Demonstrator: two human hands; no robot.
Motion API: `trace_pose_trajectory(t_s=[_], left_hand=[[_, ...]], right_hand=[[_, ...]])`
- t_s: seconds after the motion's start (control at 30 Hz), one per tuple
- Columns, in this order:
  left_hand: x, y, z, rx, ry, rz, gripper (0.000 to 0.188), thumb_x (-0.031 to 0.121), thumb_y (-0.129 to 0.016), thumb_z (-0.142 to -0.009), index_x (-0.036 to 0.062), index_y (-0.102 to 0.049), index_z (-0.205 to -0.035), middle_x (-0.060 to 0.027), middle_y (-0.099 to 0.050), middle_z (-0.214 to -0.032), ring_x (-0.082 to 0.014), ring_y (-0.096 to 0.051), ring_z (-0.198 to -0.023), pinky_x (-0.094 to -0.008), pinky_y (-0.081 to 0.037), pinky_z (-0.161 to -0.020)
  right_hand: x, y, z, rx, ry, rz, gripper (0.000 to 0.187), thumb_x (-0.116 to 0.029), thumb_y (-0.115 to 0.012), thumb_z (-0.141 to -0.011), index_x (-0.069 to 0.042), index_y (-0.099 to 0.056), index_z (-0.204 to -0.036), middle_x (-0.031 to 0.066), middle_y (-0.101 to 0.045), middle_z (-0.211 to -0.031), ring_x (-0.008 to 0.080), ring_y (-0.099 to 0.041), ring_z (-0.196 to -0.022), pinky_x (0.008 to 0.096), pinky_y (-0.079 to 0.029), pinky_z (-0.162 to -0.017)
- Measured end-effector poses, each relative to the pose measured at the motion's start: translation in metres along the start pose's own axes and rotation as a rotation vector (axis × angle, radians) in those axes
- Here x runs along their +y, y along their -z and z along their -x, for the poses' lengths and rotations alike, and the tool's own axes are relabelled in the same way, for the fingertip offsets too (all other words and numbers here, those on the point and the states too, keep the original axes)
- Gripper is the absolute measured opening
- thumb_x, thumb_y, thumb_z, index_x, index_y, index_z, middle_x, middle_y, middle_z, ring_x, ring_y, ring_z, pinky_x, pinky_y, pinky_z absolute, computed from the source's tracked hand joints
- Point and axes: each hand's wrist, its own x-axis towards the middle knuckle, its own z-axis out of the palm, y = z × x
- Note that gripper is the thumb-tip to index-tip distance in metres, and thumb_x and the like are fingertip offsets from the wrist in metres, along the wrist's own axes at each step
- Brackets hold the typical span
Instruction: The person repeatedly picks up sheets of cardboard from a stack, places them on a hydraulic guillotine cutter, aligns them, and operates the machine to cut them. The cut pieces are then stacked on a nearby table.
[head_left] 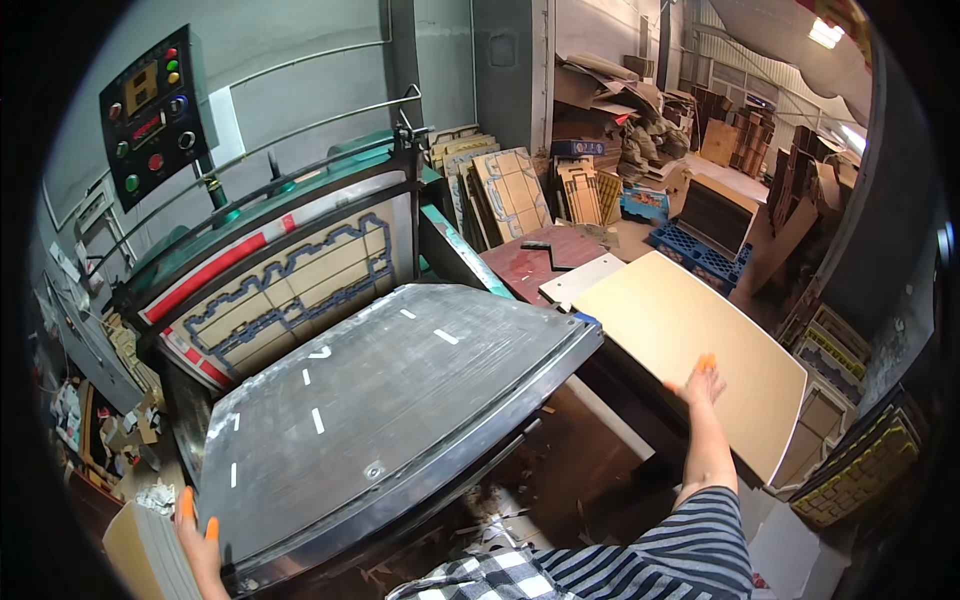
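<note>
My right hand (703, 383) reaches out over the near edge of a tan cardboard sheet (690, 320) at the right, fingers stretched and an orange cover on a fingertip. Whether it presses on the sheet I cannot tell. At the lower left, my left hand (198, 545) has its fingers apart, two with orange covers. It is beside a stack of cut cardboard (150, 555) and the corner of a grey metal press plate (400, 390). White strips mark the plate, which bears no sheet. Behind it stands a cutting die board (290, 285) with dark foam-lined outlines.
A black control panel (152, 115) with coloured buttons hangs at the upper left. Several die boards (510, 190) lean on the wall behind the press. A reddish table (530, 262) carries a black angled tool. Farther right is a blue pallet (700, 255); scraps litter the floor.
</note>
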Motion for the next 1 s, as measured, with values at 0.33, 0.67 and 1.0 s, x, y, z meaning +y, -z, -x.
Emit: trace_pose_trajectory(t_s=[0.33, 0.67, 1.0], left_hand=[[0.147, -0.073, -0.05, -0.297, -0.214, -0.016, 0.061, -0.002, -0.065, -0.073, 0.0017, -0.05, -0.132, -0.0184, -0.046, -0.141, -0.0326, -0.045, -0.13, -0.0377, -0.032, -0.109], [0.186, -0.067, -0.051, -0.085, -0.403, 0.116, 0.051, 0.008, -0.069, -0.079, 0.0006, -0.055, -0.128, -0.018, -0.048, -0.14, -0.0316, -0.045, -0.13, -0.0379, -0.033, -0.109], [0.218, -0.011, 0.016, 0.707, -0.861, -0.303, 0.062, 0.028, -0.066, -0.085, 0.0025, -0.043, -0.137, -0.0167, -0.04, -0.145, -0.0437, -0.031, -0.137, -0.0587, -0.014, -0.113]], right_hand=[[0.087, -0.06, -0.016, 0.199, 0.376, 0.148, 0.044, -0.03, -0.073, -0.078, -0.003, -0.054, -0.107, 0.0169, -0.056, -0.112, 0.034, -0.056, -0.103, 0.0479, -0.047, -0.082], [-0.042, 0.195, 0.003, 0.789, 0.818, -0.037, 0.013, -0.014, -0.064, -0.083, -0.005, -0.062, -0.092, 0.0157, -0.066, -0.093, 0.033, -0.065, -0.076, 0.0402, -0.054, -0.063], [-0.244, 0.151, 0.166, 0.383, 1.675, -0.185, 0.053, -0.004, -0.063, -0.071, -0.008, -0.061, -0.123, 0.013, -0.058, -0.122, 0.0299, -0.052, -0.121, 0.0417, -0.045, -0.102]])
